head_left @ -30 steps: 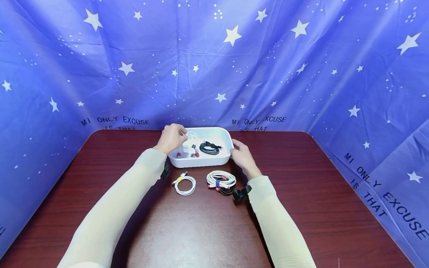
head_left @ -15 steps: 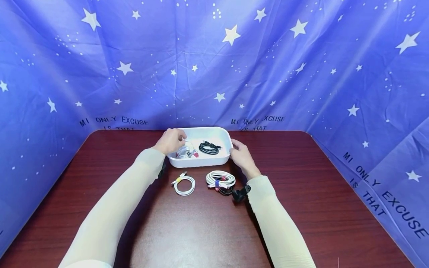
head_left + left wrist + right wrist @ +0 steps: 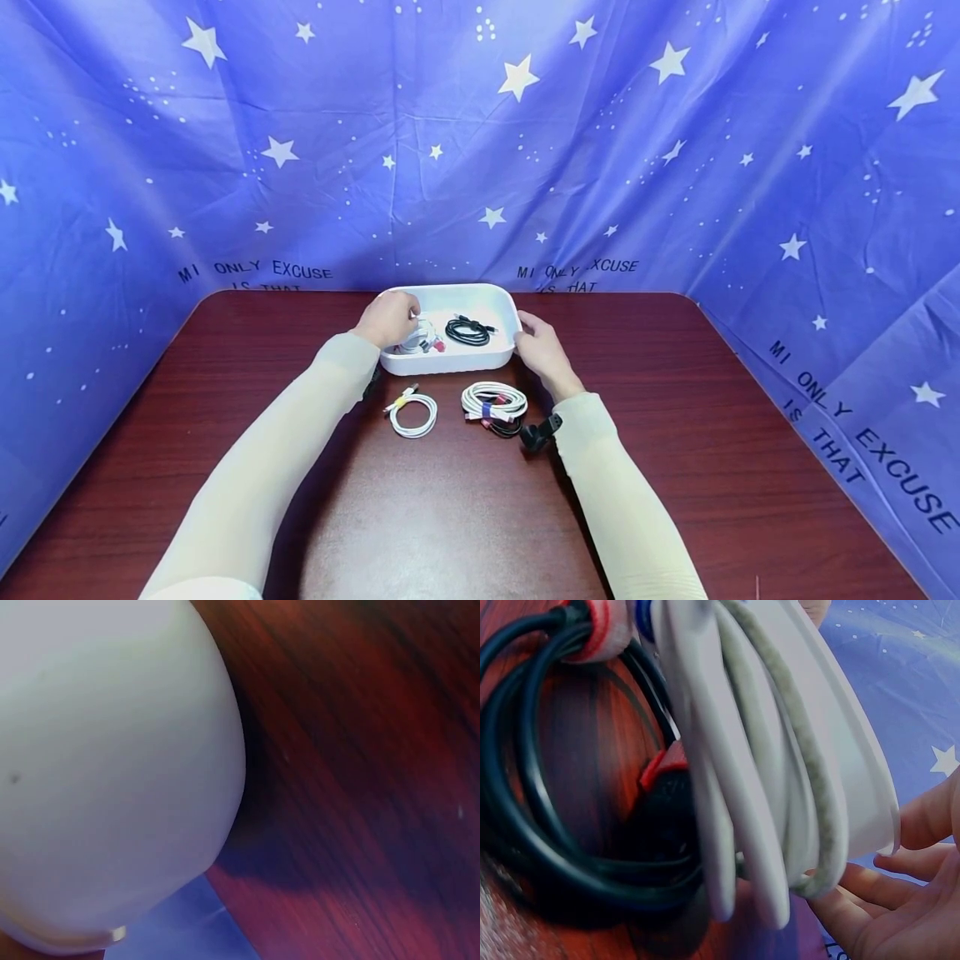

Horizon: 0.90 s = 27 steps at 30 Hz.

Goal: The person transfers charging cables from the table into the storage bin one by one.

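Observation:
Toward the back of the table stands a white plastic tray (image 3: 450, 362), its near-left wall filling much of the left wrist view (image 3: 127, 765). My left hand (image 3: 387, 320) reaches over its left end and pinches a coiled white cable (image 3: 420, 335) with a red tie inside; the fingertips are partly hidden. Beside that coil lies a black coiled cable (image 3: 468, 331). My right hand (image 3: 543, 350) grips the tray's right end; in the right wrist view its fingers (image 3: 922, 817) meet the rim.
In front of the tray lie a small white cable coil (image 3: 413, 415) with a yellow tie and a larger white coil (image 3: 497, 400) with a blue tie. The latter partly covers a black cable (image 3: 529, 750) with red ties. A starry blue curtain (image 3: 450, 192) backs the table (image 3: 645, 417).
My left hand has lowered the white cable from above the tray's left end onto its floor, then shifted slightly right. My right hand and the tray have hardly moved.

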{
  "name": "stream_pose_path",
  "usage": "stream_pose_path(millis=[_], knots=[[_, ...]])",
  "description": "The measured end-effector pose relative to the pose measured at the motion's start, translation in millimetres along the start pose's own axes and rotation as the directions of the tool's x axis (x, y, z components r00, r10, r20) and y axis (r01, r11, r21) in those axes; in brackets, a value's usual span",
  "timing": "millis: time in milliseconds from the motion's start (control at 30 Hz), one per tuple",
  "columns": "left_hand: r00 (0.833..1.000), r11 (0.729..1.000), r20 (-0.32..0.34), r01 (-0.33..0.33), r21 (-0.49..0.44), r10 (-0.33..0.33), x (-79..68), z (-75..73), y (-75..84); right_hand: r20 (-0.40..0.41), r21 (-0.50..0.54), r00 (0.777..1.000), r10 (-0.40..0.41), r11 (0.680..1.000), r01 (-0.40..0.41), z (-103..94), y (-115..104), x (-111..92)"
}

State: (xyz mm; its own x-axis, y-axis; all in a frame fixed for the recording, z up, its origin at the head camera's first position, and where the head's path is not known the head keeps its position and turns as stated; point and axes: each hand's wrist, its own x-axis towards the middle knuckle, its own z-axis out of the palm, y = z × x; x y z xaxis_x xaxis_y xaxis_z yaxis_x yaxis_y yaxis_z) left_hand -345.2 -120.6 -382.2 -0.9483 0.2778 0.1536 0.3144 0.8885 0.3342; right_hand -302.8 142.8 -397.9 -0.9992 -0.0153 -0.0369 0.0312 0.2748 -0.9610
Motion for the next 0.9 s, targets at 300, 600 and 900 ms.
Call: stream_pose_path(millis=[300,600,900], knots=[[1.000,0.999,-0.004,-0.011,-0.037,0.011,-1.4,-1.0,-0.8,0.006,0.015,1.000,0.005,1.000,-0.005,0.3,-1,0],[1.000,0.997,-0.008,-0.018,-0.077,0.018,-3.9,-5.3,-2.2,0.005,0.009,1.000,0.002,1.000,-0.002,0.5,-1,-1],[0.998,0.997,-0.037,-0.053,-0.056,0.051,-12.0,-16.9,2.4,0.000,-0.003,1.000,0.008,1.000,-0.008,0.4,0,0]])
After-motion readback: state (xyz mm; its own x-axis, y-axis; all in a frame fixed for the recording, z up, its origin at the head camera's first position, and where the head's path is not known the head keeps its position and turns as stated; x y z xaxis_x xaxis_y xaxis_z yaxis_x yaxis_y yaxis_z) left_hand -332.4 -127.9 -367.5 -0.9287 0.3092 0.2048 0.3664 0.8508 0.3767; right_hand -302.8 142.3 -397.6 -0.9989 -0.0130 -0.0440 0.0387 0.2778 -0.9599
